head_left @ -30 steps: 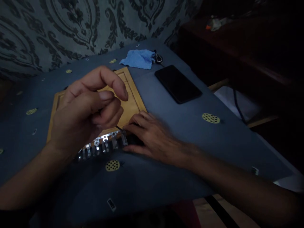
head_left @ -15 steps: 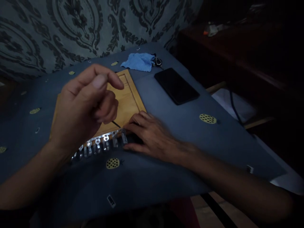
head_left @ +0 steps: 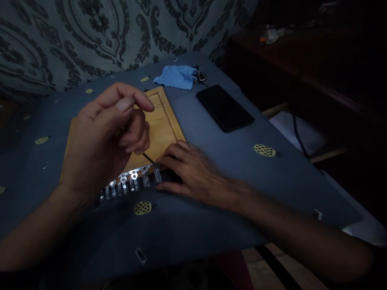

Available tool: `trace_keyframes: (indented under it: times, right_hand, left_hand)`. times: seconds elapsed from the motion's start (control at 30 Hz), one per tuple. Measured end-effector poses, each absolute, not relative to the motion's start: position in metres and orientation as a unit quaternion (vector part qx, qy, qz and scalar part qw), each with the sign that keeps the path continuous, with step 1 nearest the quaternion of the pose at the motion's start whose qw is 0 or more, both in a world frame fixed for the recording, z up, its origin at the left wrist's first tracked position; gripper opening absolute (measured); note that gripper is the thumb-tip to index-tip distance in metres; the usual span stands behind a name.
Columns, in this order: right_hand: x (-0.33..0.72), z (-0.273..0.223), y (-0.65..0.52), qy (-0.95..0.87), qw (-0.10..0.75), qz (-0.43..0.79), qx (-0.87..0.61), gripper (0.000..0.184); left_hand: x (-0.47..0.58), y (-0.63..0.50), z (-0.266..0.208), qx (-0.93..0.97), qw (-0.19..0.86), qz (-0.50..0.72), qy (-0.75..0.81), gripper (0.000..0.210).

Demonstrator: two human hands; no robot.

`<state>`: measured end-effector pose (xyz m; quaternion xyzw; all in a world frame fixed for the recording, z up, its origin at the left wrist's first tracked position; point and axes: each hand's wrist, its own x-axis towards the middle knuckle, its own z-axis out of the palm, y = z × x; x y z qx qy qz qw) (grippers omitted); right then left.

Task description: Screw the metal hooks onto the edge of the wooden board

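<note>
A yellowish wooden board (head_left: 160,125) with a raised border lies flat on the surface (head_left: 181,225), a row of shiny, curved metal pieces (head_left: 134,180) along its near edge, and a thin dark shaft (head_left: 148,158) slants down rightward, its tip at the rightmost piece (head_left: 157,176).

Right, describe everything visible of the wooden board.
The wooden board is yellowish and rectangular, with a raised border, and lies flat on the table. Shiny metal hooks line its near edge, where a thin dark rod reaches. The right hand is at its near right corner; the left hand hides much of it.
</note>
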<state>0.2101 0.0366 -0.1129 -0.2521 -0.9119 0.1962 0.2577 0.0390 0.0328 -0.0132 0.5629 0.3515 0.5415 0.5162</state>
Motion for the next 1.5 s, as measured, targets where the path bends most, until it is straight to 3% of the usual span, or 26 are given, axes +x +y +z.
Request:
trace_keyframes:
  times: [0.27, 0.63, 0.8, 0.93, 1.1, 1.3, 1.5]
  right_hand:
    - [0.211, -0.112, 0.037, -0.914, 0.255, 0.19, -0.253, 0.048]
    - [0.212, -0.113, 0.037, -0.912, 0.264, 0.194, -0.248, 0.043]
    - [0.211, -0.112, 0.036, -0.909, 0.259, 0.206, -0.252, 0.042]
    - [0.211, -0.114, 0.035, -0.909, 0.262, 0.207, -0.25, 0.043]
    - [0.211, -0.113, 0.035, -0.906, 0.262, 0.214, -0.255, 0.04]
    - [0.212, -0.112, 0.035, -0.908, 0.26, 0.216, -0.248, 0.044]
    - [0.212, -0.112, 0.034, -0.906, 0.26, 0.22, -0.252, 0.045]
  left_hand:
    - [0.036, 0.037, -0.017, 0.596, 0.507, 0.519, 0.342, 0.027]
    - [0.025, 0.05, -0.011, 0.738, 0.449, 0.426, 0.268, 0.019]
    - [0.03, 0.056, -0.011, 0.702, 0.578, 0.359, 0.212, 0.024]
    - [0.041, 0.051, -0.021, 0.64, 0.596, 0.42, 0.241, 0.029]
    - [0.05, 0.045, -0.027, 0.606, 0.545, 0.504, 0.288, 0.034]
    - [0.058, 0.035, -0.027, 0.586, 0.49, 0.548, 0.342, 0.029]
    - [0.067, 0.029, -0.024, 0.554, 0.459, 0.578, 0.384, 0.038]
